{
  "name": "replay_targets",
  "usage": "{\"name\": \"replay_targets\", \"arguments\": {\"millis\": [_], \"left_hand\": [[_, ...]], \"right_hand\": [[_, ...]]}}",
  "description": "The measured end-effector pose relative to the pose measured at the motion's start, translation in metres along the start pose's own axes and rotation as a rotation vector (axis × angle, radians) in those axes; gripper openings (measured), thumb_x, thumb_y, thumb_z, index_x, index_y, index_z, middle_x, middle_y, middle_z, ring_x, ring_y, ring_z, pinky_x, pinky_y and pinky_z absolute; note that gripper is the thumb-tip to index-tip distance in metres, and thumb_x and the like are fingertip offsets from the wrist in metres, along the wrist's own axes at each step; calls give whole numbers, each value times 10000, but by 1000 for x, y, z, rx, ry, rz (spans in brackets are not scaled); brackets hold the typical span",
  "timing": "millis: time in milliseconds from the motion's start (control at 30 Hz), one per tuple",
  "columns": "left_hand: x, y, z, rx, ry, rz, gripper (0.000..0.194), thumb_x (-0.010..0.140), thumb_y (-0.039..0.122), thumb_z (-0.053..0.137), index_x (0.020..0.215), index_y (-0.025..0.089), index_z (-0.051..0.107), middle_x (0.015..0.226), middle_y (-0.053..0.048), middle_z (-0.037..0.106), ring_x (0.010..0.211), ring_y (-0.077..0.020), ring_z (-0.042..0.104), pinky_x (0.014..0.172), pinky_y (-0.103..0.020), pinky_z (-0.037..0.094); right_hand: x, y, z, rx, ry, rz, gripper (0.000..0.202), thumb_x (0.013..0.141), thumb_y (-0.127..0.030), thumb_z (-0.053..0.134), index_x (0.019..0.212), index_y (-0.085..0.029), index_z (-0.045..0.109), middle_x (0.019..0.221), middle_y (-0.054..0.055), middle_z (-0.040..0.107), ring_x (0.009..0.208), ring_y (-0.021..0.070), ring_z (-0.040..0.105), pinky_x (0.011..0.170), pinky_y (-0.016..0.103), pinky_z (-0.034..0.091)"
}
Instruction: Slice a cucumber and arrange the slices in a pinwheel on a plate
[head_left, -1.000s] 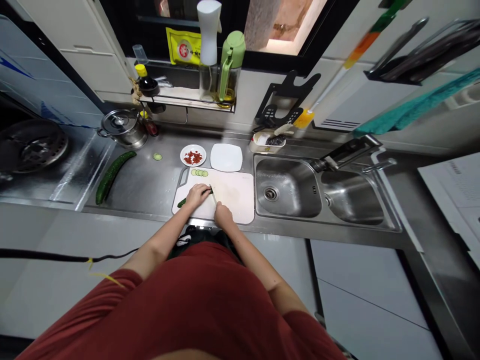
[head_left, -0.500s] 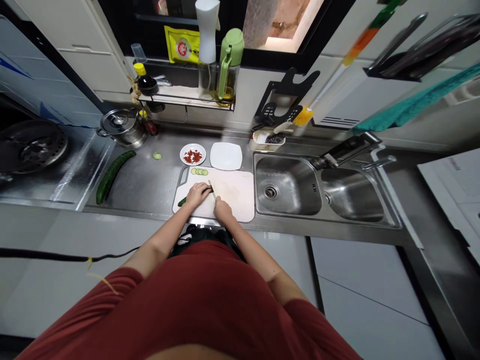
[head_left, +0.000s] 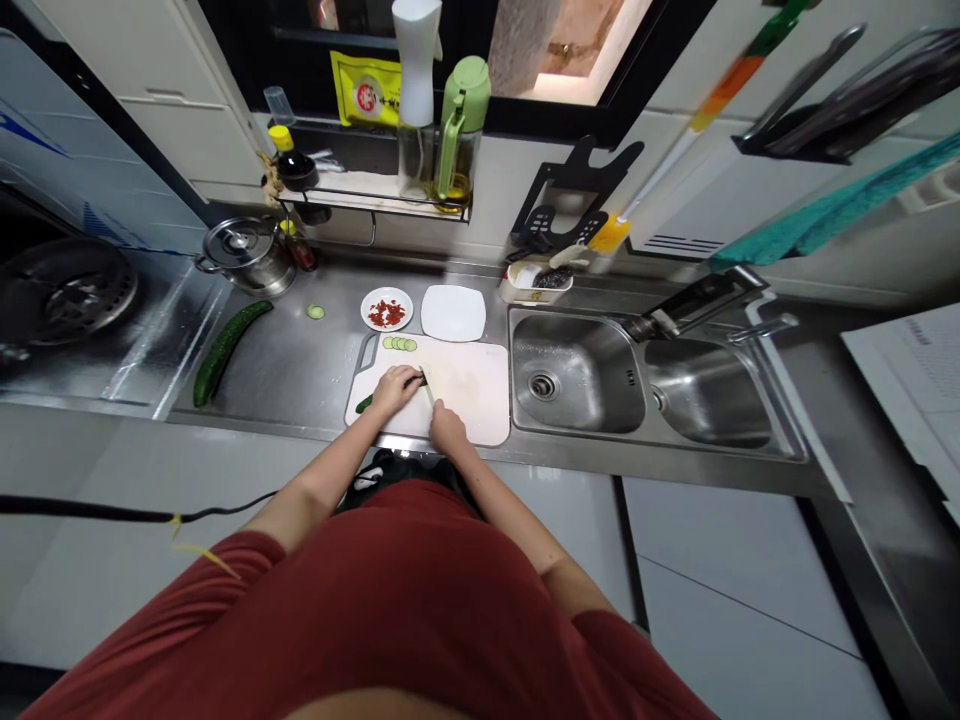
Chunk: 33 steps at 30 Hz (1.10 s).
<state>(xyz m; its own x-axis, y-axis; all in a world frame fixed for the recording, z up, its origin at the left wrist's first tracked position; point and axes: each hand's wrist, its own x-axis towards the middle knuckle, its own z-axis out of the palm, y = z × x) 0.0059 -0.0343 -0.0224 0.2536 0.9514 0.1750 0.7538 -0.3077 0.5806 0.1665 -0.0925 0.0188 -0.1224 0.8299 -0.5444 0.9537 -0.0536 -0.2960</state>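
Note:
On a white cutting board (head_left: 480, 400), my left hand (head_left: 395, 388) is closed over a cucumber (head_left: 364, 403), whose dark green end sticks out to the left below the palm. My right hand (head_left: 448, 426) grips a knife (head_left: 430, 385) by its handle, the narrow blade pointing away from me at the cucumber's right end. Several pale green cucumber slices (head_left: 400, 343) lie in an overlapping row near the board's far left corner. Most of the held cucumber is hidden under my fingers.
Behind the board stand a plate of chopped red pieces (head_left: 387, 311) and a white square plate (head_left: 453, 313). A whole cucumber (head_left: 229, 350), a cut cucumber end (head_left: 316, 312) and a steel pot (head_left: 246, 257) are to the left. A double sink (head_left: 577, 425) adjoins on the right.
My right hand has drawn the knife slightly back toward me. The left hand stays on the cucumber, and the slices lie where they were.

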Motion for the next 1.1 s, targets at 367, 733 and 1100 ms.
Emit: {"name": "replay_targets", "arguments": {"millis": [367,733,1100], "left_hand": [[0,-1,0,14,-17,4,205,909,276,520,1037,236,675,1064,-44,672,1016,-205,576,923,-349,459],[-1,2,-3,-3,-12,9,218,916,299,511,1041,236,678,1068,-50,674,1016,-207,579,920,-356,457],[-1,-1,-1,-15,4,27,199,908,293,533,1032,229,675,1066,-42,678,990,-200,580,915,-340,456]], "right_hand": [[17,-16,-16,29,6,-2,314,887,-63,414,1191,-134,444,1087,159,659,1026,236,644,793,299,469],[9,-11,-11,12,-14,14,299,888,-65,435,1178,-135,450,1086,167,656,1020,238,646,784,297,470],[-2,0,4,-8,1,18,266,897,-81,422,1155,-137,455,1068,175,656,1007,250,649,792,313,476]]}}
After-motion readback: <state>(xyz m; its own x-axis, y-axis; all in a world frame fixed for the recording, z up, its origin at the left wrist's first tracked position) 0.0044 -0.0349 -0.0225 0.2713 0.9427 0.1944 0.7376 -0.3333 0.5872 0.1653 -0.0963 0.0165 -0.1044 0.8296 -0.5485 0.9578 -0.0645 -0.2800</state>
